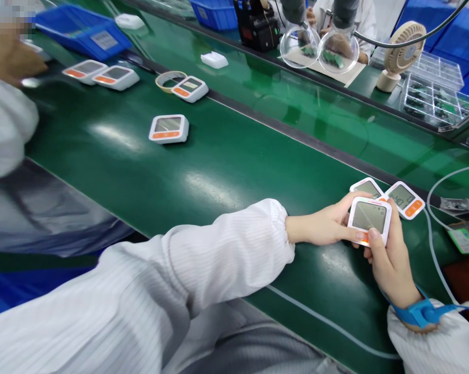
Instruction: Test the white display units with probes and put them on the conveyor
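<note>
Left sleeve (226,249): nearest the camera, white and finely ribbed, it runs from the lower left corner to your wrist, gathered at the cuff.
Green bench (234,161): stretches across your view, with a dark strip along its length and bright reflections.
Co-worker (4,127): sits at your left edge in a pale sleeve, partly blurred.
Blue bin (82,45): stands at the upper left, a pale label on its wall.
Right hand (392,270): your fingers grip the lower right side of the held unit, thumb on its front near the orange button.
Left hand (323,226): your fingers close on its left side, thumb tip at the orange button.
Clear trays (432,98): divided into compartments, at the upper right.
Fan (405,49): beige, beside those trays.
Held unit (369,215): white with a grey screen, between your two hands at the right, screen towards you.
Two rear units (406,200): lie just behind it; the right one shows dark digits.
Loose unit (169,128): lies alone, well left of your hands.
Tape ring (162,79): behind it, with another unit (190,89) overlapping its right edge.
Paired units (117,78): side by side near the bin.
Wrist strap (419,314): blue, around your right wrist.
</note>
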`<state>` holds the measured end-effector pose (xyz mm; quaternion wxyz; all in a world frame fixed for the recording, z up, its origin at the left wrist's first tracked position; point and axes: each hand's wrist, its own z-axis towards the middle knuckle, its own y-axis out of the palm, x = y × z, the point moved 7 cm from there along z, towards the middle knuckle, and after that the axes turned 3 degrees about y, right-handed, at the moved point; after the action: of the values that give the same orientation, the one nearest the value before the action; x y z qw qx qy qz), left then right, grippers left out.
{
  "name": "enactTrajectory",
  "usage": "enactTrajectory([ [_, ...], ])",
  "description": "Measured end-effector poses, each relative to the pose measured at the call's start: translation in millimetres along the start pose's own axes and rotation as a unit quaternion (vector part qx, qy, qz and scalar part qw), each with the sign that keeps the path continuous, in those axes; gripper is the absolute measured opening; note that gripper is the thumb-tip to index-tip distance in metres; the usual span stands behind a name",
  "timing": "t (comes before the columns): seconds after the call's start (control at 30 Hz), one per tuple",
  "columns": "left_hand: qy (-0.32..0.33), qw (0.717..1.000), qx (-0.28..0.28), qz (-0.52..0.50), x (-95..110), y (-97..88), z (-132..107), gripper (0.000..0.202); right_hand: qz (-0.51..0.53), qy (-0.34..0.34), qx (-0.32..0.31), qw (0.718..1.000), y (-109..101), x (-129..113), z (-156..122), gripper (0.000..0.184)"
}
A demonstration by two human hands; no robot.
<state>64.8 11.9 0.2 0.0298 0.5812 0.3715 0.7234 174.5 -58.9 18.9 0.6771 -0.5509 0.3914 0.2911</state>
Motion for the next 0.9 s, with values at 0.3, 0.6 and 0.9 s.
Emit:
enactTrajectory([
  [0.3, 0.008, 1.0, -0.01, 0.014, 0.0, 0.6, -0.2, 0.084, -0.005, 0.006, -0.003, 1.0, 0.3, -1.6, -0.5, 0.07],
  [0.6, 0.0, 0.999, -0.011, 0.03, 5.6, 2.8, -1.2, 0.081, -0.015, -0.008, -0.005, 1.0, -0.3, -2.3, -0.5, 0.068],
  [0.9, -0.002, 0.996, -0.019, 0.086, 8.1, 1.7, -1.6, 0.081, -0.014, -0.012, -0.011, 1.0, 0.1, -3.0, -0.5, 0.069],
])
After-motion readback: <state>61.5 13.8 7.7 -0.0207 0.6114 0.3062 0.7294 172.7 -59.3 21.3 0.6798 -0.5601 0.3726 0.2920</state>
